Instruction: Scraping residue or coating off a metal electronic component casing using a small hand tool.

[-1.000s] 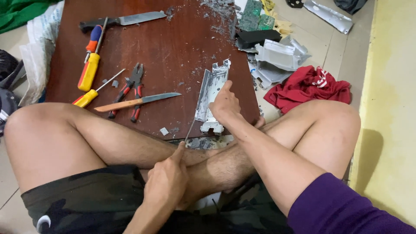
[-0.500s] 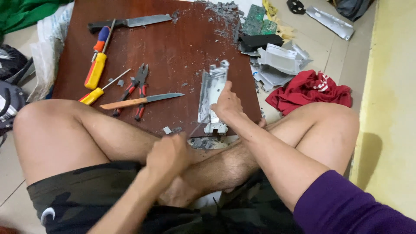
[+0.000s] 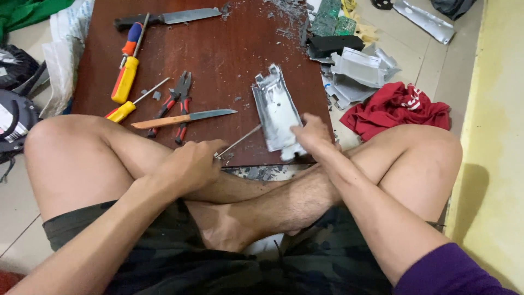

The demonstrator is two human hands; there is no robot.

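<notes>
I sit cross-legged at a dark red board (image 3: 229, 60) on the floor. My right hand (image 3: 312, 134) grips the near end of a grey metal casing (image 3: 275, 109) that lies tilted on the board's near right corner. A thin screwdriver (image 3: 239, 140) is clasped in my left hand (image 3: 188, 164), its metal shaft pointing up and right with the tip at the casing's left edge. Both hands rest just above my crossed shins.
On the board lie a wooden-handled knife (image 3: 183, 118), red-handled pliers (image 3: 176, 104), two yellow-handled screwdrivers (image 3: 126, 76), and a black-handled knife (image 3: 166, 18) at the far edge. Broken grey parts and a circuit board (image 3: 352, 57) and a red cloth (image 3: 401, 109) lie at right.
My left hand has risen from my lap to the board's near edge, bringing the screwdriver tip to the casing. The casing has turned, its far end now leaning left.
</notes>
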